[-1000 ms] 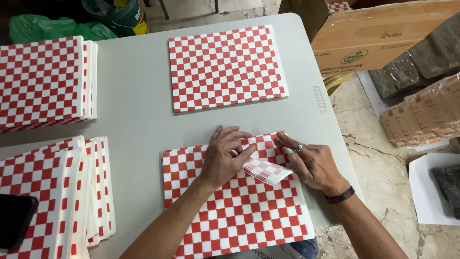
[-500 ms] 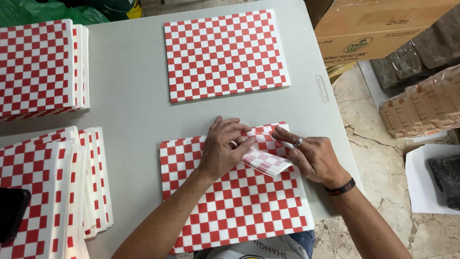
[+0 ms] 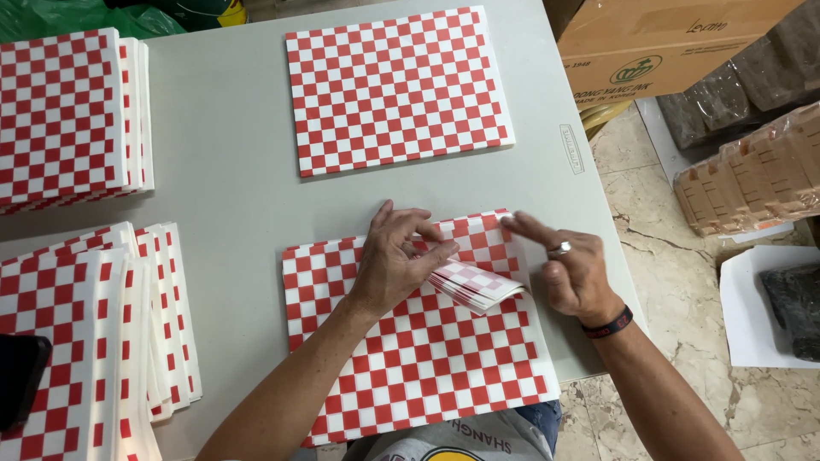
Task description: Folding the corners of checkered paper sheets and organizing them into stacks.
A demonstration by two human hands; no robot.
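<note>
Left hand presses flat, fingers spread, on near checkered paper stack at near right of tabletop. Right hand, fingers loose and empty, beside lifted corner sheets.

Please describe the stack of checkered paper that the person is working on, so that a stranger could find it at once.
On the grey table, look at the near edge, just before the person. The red-and-white checkered stack lies there under the left hand, with the right hand beside it. Unlike the other stacks, its top right corner is folded back.
</note>
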